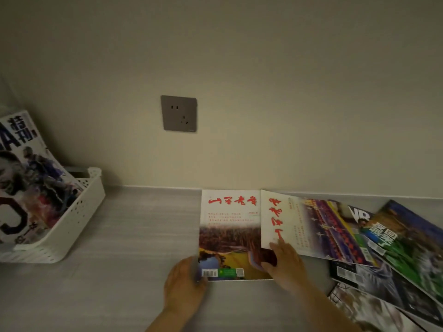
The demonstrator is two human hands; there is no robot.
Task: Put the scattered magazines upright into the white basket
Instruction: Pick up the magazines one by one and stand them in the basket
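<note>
Dim room, grey desk (134,236) against a plain wall with a wall socket (179,113).

- White basket (79,212) stood at the far left of the desk. One sports magazine (26,183) already leaned in it, roughly upright, sagging back a little.
- Red-titled magazine (230,224) lay flat near the middle, well apart from the basket. A second magazine (299,224) overlapped its right edge. Other magazines (407,240) lay fanned out flat to the right, some on top of each other.
- Left hand (184,281) sat at the lower left corner of the red-titled magazine, fingers curled round the edge and apparently gripping it. The view was blurred there.
- Right hand (285,262) lay over the lower right corner, fingertips reaching the near corner of the second magazine. The cover seemed to curl up by the thumb. I couldn't tell whether the hand had pinched it or only pressed on it.

Handling, as I judged it:
- Thin, light and glossy, so slippery against its neighbours and floppy if lifted by one corner.
- The cover alone would bend or crease.
- Better to take the whole thickness along the spine side or both side edges, with a hand on each.
- It needs sliding free of the overlapping one first.
- In the basket it would likely slump, so rest it against the sports magazine.
</note>
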